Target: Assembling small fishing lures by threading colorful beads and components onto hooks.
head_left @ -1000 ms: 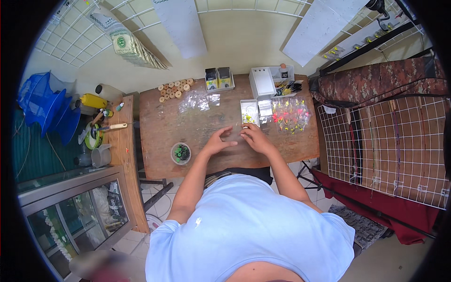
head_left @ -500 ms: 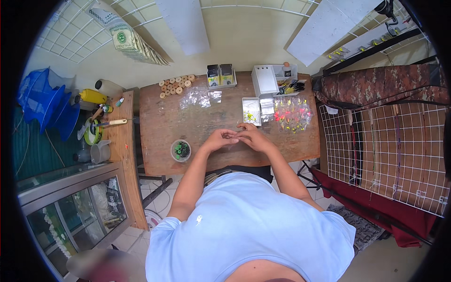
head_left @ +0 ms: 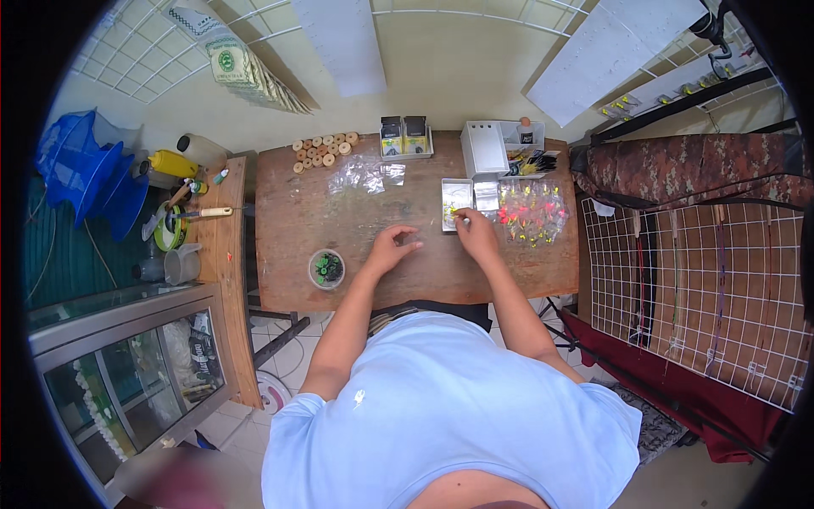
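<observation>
My right hand (head_left: 476, 234) reaches into the near end of a small white tray (head_left: 457, 186), which holds several small yellow pieces (head_left: 453, 214) that look like lure parts. Its fingertips are drawn together there; whatever they pinch is too small to make out. Over the middle of the table my left hand (head_left: 393, 249) is open, thumb and fingers apart, with nothing visible between them. To the right of the tray lie a clear bag (head_left: 487, 195) and rows of small packets with pink and yellow lures (head_left: 531, 212).
A round tub (head_left: 326, 269) of green and black pieces stands left on the wooden table (head_left: 356, 225). Farther back are cork rings (head_left: 323, 151), clear bags (head_left: 356, 175), a box of dark packets (head_left: 405, 140) and a white organizer (head_left: 485, 148). A side bench (head_left: 222, 254) flanks the left.
My hands were together above the table's near middle. They have parted: the right moved forward and right to the white tray, and the left stayed nearly in place, its fingers spreading.
</observation>
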`<move>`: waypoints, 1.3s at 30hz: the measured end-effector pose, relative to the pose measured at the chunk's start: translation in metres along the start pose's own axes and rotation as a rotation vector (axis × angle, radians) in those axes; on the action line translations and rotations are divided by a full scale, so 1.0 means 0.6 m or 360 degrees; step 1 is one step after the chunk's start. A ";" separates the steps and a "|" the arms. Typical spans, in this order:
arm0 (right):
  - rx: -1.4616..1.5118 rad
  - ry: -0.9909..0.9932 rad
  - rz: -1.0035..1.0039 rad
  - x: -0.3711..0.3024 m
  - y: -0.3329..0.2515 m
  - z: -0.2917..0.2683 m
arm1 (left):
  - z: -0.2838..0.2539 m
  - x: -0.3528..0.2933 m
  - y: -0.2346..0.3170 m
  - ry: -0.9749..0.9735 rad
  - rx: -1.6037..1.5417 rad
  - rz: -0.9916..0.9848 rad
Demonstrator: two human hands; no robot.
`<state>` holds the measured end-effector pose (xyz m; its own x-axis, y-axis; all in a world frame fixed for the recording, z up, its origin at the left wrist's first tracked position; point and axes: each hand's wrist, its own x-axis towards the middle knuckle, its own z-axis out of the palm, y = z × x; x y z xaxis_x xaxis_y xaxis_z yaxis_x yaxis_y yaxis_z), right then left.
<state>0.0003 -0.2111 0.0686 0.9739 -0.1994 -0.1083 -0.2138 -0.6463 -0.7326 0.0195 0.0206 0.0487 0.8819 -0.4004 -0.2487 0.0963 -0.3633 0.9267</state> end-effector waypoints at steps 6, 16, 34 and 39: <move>-0.0841 -0.0201 -0.0038 0.058 0.018 0.015 | 0.013 0.012 -0.019 0.0245 0.0118 0.0094; -0.0859 -0.0221 -0.0067 0.069 0.046 0.049 | 0.017 0.014 -0.019 0.0256 0.0030 0.0064; 0.0686 -0.0130 0.0362 0.049 0.073 0.024 | 0.007 0.000 -0.022 0.0383 0.0885 0.0083; 0.0810 -0.0058 0.0354 0.043 0.074 0.024 | 0.006 0.000 -0.019 0.0362 0.0893 0.0050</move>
<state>0.0170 -0.2346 0.0236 0.9135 -0.2588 -0.3140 -0.3596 -0.1522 -0.9206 0.0166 0.0221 0.0369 0.9628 -0.2511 -0.0997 -0.1352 -0.7672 0.6270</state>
